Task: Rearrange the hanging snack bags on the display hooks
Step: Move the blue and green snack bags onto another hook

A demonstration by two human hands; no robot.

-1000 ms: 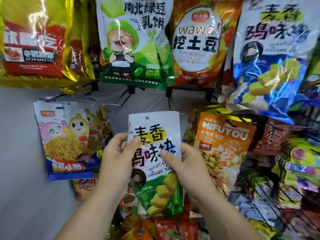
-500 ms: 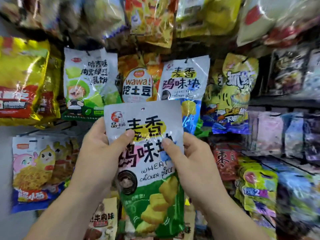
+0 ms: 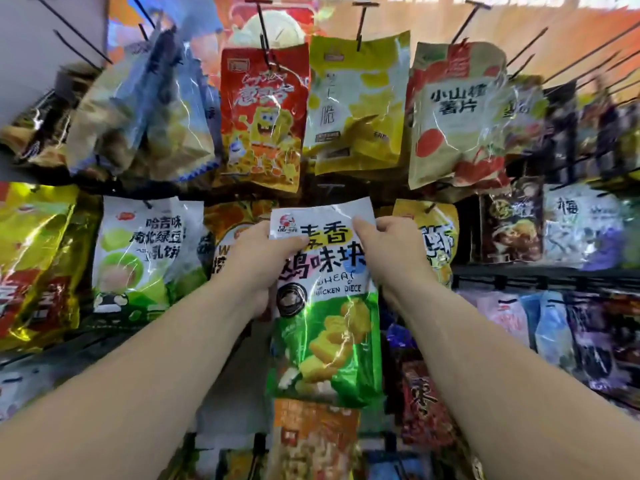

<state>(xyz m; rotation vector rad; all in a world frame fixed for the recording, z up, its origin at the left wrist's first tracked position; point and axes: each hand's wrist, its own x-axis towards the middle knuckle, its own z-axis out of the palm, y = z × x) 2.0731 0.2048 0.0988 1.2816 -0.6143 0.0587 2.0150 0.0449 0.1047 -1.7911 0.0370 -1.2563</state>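
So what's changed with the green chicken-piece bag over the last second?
The green bag has been lifted from the lower row up to the middle row, and its top is now just below the red cartoon bag. Unchanged: the left hand and right hand still grip its upper part, thumbs in front.

Orange bag (image 3: 237, 220) (behind left hand (image 3: 259, 265)) mostly hidden.
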